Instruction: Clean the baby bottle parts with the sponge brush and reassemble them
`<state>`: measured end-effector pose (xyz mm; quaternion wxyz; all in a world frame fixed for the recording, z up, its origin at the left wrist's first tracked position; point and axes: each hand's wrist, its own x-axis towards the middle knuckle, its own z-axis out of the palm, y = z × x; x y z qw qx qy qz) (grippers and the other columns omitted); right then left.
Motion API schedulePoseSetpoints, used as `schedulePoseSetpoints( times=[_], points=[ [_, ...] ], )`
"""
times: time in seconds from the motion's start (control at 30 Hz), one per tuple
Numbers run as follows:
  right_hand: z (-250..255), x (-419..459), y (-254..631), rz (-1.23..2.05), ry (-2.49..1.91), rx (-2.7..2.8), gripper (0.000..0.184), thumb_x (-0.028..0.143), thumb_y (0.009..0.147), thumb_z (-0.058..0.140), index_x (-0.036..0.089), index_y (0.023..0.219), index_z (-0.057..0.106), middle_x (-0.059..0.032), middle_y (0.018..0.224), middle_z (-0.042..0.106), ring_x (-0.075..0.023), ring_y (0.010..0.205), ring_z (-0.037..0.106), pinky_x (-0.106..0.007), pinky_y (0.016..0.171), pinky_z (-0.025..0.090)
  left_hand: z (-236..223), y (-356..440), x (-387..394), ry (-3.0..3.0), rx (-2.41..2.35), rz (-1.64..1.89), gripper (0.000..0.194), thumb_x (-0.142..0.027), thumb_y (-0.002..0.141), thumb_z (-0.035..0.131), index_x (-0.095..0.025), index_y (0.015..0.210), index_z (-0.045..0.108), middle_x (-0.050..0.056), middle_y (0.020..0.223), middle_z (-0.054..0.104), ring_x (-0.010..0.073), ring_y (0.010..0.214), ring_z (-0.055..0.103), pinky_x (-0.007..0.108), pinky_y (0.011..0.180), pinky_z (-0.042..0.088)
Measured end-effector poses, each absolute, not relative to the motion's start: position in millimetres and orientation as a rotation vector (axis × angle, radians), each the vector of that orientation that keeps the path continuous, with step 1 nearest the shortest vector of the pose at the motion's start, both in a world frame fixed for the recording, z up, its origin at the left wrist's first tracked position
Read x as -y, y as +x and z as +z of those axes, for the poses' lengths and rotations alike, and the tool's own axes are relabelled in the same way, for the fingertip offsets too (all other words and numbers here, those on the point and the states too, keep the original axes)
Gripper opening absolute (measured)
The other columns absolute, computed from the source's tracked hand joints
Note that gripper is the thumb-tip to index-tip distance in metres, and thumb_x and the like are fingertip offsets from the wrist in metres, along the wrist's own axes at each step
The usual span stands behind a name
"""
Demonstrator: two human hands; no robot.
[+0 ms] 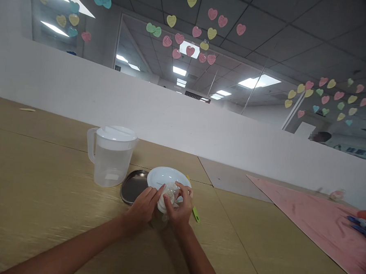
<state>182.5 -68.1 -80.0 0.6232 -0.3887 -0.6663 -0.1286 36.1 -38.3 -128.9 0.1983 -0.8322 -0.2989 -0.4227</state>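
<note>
My hands are together over a white plate (165,177), which stands on a light wood-grain table (54,187). My right hand (179,205) grips a small clear round container (169,194) from above, with whitish contents or a whitish base. My left hand (143,205) reaches it from the left, fingertips on its side. Below the plate's right edge, a green handle (195,214) lies partly hidden by my right hand. A stainless steel tray (133,186) sits left of the plate, and a lidded clear plastic pitcher (111,155) holding water stands beyond it.
A pink sheet (313,225) covers the table's right side, with blue items (360,226) at its far edge. A low white partition (172,112) runs along the table's back. A wooden stick (27,109) lies at the far left. A person (321,137) is distant.
</note>
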Motion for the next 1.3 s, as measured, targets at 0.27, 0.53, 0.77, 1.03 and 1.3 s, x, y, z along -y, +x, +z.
schedulePoseSetpoints(
  times=[0.27, 0.53, 0.77, 1.03, 1.3],
  points=[
    [-70.3, 63.8, 185.8, -0.027, -0.914, 1.112, 0.046, 0.038, 0.085, 0.05, 0.014, 0.123, 0.043, -0.0148, 0.115, 0.054, -0.0214, 0.097, 0.057, -0.035, 0.081, 0.048, -131.3, 38.4, 38.4, -2.469, 0.937, -1.095, 0.058, -0.002, 0.082, 0.031, -0.007, 0.14, 0.026, 0.01, 0.087, 0.055, 0.0217, 0.077, 0.047, 0.035, 0.071, 0.042],
    [-73.8, 47.4, 192.9, 0.083, -0.965, 1.017, 0.046, 0.031, 0.081, 0.055, 0.02, 0.125, 0.05, -0.0129, 0.124, 0.043, -0.0175, 0.093, 0.058, -0.035, 0.084, 0.049, -132.3, 38.3, 39.0, -2.505, 0.95, -1.12, 0.055, -0.005, 0.081, 0.034, -0.006, 0.136, 0.034, 0.009, 0.084, 0.054, 0.0225, 0.078, 0.048, 0.036, 0.071, 0.043],
    [-83.9, 43.4, 197.0, 0.141, -0.969, 1.119, 0.046, 0.022, 0.078, 0.051, 0.021, 0.124, 0.053, -0.0115, 0.123, 0.044, -0.0143, 0.083, 0.059, -0.034, 0.081, 0.049, -132.3, 38.0, 38.5, -2.517, 0.946, -1.151, 0.05, -0.009, 0.087, 0.029, -0.009, 0.137, 0.033, 0.009, 0.084, 0.054, 0.0215, 0.078, 0.049, 0.036, 0.073, 0.043],
    [-87.0, 39.9, 198.8, 0.261, -1.002, 1.137, 0.047, 0.017, 0.069, 0.047, 0.018, 0.115, 0.058, -0.0091, 0.11, 0.051, -0.013, 0.075, 0.056, -0.031, 0.076, 0.048, -123.8, 37.2, 42.6, -2.53, 0.928, -1.182, 0.049, -0.008, 0.086, 0.029, -0.011, 0.134, 0.037, 0.009, 0.086, 0.055, 0.021, 0.077, 0.048, 0.035, 0.072, 0.044],
    [-81.0, 44.7, 193.6, 0.358, -1.029, 1.133, 0.043, 0.025, 0.077, 0.047, 0.02, 0.119, 0.045, 0.0006, 0.09, 0.053, -0.0059, 0.049, 0.049, -0.022, 0.054, 0.047, -128.3, 36.7, 39.9, -2.549, 0.93, -1.195, 0.06, -0.001, 0.076, 0.032, -0.01, 0.135, 0.036, 0.009, 0.087, 0.056, 0.0212, 0.077, 0.049, 0.034, 0.071, 0.044]
  ],
)
